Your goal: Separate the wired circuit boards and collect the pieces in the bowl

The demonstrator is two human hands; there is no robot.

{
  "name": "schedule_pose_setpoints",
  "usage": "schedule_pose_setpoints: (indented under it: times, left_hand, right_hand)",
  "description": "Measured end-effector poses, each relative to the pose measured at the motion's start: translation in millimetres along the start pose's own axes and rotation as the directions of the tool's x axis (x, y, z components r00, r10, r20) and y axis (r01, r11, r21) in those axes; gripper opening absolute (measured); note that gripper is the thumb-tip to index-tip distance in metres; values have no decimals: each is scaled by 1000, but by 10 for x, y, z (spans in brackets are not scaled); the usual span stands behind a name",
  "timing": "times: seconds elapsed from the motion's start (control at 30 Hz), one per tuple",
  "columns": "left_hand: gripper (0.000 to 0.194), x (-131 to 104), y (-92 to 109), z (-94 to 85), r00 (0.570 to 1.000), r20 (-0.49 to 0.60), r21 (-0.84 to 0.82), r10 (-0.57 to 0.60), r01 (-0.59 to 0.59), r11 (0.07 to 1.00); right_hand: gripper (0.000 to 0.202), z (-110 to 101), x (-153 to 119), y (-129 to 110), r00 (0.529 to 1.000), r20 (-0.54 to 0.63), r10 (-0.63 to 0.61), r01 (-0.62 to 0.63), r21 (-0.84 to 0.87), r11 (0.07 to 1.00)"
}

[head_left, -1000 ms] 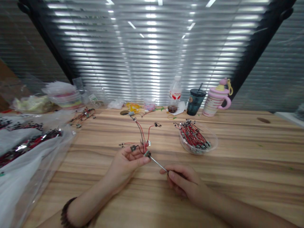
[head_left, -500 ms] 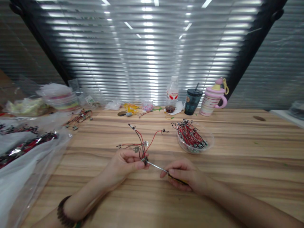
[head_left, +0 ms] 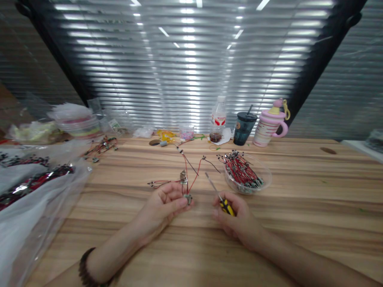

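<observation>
Between thumb and fingers, my left hand (head_left: 167, 205) pinches a small circuit board (head_left: 188, 198). Red and black wires (head_left: 194, 179) rise from the board, with small parts at their ends. My right hand (head_left: 235, 217) is closed around a screwdriver (head_left: 226, 206) with a yellow and black handle. Its metal shaft points up and to the left, apart from the board. Just beyond the left fingers, more red-wired pieces (head_left: 161, 183) lie on the table. To the right, a clear round bowl (head_left: 267, 181) holds a heap of red-wired boards (head_left: 241, 169).
On the left lie plastic bags (head_left: 26, 223) of wired parts and a small wire pile (head_left: 103, 147). Along the back stand a bottle (head_left: 218, 119), a dark tumbler (head_left: 244, 128) and a pink mug (head_left: 267, 127). Stacked plastic tubs (head_left: 77, 123) are at the back left.
The screwdriver's tip has come away from the board and now points upward. My left hand has turned the board, and its wires have swung to the right.
</observation>
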State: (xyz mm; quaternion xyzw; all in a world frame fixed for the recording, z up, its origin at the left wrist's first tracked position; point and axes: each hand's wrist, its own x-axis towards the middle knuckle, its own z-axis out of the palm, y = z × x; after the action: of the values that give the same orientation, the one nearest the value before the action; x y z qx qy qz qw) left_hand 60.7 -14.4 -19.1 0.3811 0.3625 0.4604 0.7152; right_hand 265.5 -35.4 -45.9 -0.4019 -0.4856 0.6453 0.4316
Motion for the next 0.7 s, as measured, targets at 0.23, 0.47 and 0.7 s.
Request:
schedule_pose_setpoints:
  times: [0.23,0.47,0.7]
  left_hand:
    - [14,-221,-188,229,986,48,-13,-158,159,987]
    - [17,-205,-243,199,992,64,200,-107,92,975]
    - [11,-155,-199,209,996,61,278,-65,46,959]
  right_hand:
    - [39,201,-72,88,988,-148,36,-8,183,983]
    - [28,213,-59,60,988,-130,84,-73,93,993]
    - [21,215,-69,68,991,-126,-53,44,-77,996]
